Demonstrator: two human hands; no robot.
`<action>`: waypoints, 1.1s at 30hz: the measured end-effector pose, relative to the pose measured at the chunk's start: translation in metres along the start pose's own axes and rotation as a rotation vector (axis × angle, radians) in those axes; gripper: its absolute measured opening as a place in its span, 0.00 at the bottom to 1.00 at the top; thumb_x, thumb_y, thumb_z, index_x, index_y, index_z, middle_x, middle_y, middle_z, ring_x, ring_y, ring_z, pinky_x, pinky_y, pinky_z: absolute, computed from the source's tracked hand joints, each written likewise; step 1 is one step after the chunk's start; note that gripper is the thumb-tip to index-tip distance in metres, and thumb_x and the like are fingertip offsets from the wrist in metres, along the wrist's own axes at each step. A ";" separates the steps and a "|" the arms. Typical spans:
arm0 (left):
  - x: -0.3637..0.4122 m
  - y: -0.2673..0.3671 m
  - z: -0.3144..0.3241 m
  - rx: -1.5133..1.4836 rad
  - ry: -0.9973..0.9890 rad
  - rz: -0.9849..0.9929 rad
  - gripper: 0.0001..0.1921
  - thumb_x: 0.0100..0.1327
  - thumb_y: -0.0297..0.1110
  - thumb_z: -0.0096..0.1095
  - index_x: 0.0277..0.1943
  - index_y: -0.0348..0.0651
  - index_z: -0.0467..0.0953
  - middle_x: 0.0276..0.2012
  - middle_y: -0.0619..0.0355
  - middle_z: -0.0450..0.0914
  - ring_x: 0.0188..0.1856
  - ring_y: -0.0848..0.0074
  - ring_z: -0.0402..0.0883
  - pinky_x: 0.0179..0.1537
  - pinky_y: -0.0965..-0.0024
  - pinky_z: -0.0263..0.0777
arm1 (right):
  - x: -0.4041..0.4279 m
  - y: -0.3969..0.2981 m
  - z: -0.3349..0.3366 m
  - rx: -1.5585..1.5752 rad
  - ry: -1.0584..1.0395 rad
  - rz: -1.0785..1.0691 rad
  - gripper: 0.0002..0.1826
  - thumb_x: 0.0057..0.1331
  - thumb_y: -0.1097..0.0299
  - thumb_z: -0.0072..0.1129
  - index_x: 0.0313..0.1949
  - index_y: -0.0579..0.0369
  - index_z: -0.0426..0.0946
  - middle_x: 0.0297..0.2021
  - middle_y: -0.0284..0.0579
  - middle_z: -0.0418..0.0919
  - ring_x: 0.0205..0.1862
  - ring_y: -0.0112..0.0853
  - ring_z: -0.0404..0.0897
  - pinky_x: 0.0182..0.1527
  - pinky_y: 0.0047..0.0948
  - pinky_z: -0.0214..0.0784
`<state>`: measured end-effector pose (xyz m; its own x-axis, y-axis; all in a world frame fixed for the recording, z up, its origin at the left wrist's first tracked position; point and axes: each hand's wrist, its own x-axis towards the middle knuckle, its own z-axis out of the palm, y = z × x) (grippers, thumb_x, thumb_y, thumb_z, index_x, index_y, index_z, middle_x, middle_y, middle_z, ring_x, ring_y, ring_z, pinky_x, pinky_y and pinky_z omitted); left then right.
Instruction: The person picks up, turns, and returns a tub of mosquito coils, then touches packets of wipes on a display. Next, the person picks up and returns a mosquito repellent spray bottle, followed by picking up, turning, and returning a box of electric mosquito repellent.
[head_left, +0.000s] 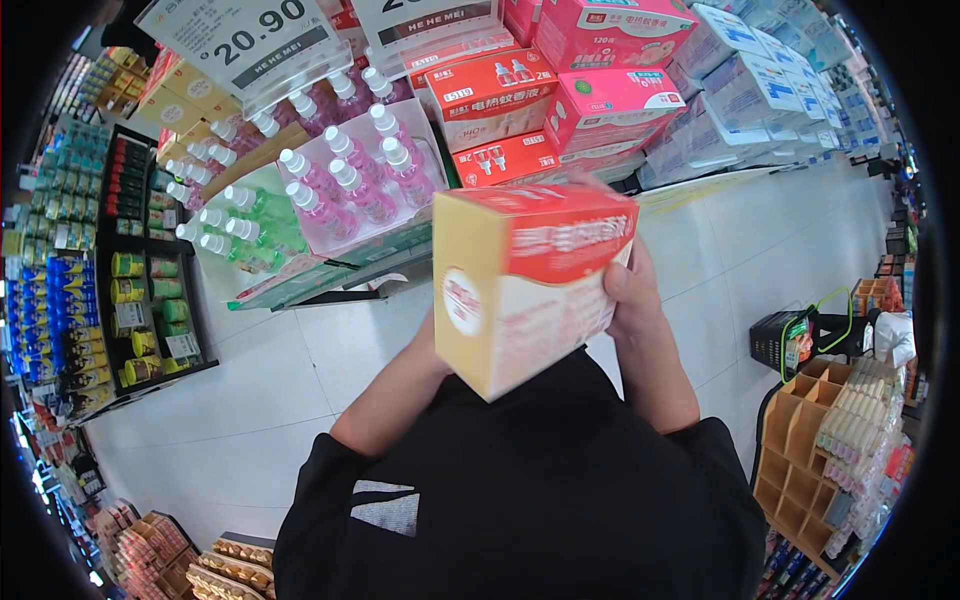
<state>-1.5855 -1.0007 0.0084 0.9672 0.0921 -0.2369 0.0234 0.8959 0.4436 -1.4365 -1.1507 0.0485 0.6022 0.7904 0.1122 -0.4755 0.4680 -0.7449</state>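
Note:
In front of my chest is a red, white and gold cardboard box (562, 300) of electric mosquito-repellent liquid, tilted and slightly blurred. My right hand (636, 289) grips its right side, the thumb pressed on the printed front. Blurred fingertips show at the box's top back edge. My left forearm (397, 394) runs up behind the box's lower left side, which hides the left hand, so its grip cannot be seen. Just beyond are stacked red boxes (491, 97) of similar print, beside pink boxes (619, 112).
A carton of pink spray bottles (352, 176) and green spray bottles (251, 217) stand on the display at left. A price sign (255, 45) overhangs them. Wrapped packs (750, 90) are piled at right. A black shopping basket (780, 337) and wooden shelving (795, 450) lie farther right.

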 end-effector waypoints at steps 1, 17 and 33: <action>-0.009 0.013 0.007 0.505 0.224 0.152 0.27 0.79 0.49 0.47 0.68 0.36 0.67 0.61 0.47 0.78 0.59 0.62 0.82 0.60 0.57 0.77 | 0.003 -0.012 0.001 -0.168 0.032 0.030 0.49 0.60 0.63 0.74 0.74 0.61 0.54 0.63 0.51 0.74 0.65 0.34 0.74 0.68 0.38 0.65; -0.041 0.050 0.014 0.759 0.041 0.514 0.50 0.63 0.27 0.71 0.80 0.35 0.44 0.67 0.45 0.70 0.55 0.71 0.81 0.55 0.65 0.74 | 0.018 -0.022 0.027 -0.579 0.094 0.020 0.38 0.63 0.67 0.71 0.69 0.59 0.62 0.54 0.51 0.80 0.54 0.31 0.82 0.56 0.32 0.76; -0.032 0.040 0.019 0.810 0.010 0.479 0.46 0.62 0.29 0.71 0.79 0.35 0.51 0.65 0.48 0.74 0.54 0.72 0.81 0.54 0.68 0.74 | 0.004 -0.031 0.011 -0.540 0.102 0.047 0.38 0.66 0.70 0.70 0.70 0.62 0.60 0.57 0.50 0.77 0.58 0.30 0.79 0.61 0.32 0.72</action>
<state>-1.6103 -0.9760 0.0502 0.9172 0.3795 0.1210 -0.2039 0.1866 0.9610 -1.4262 -1.1578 0.0789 0.6600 0.7508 0.0263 -0.1227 0.1422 -0.9822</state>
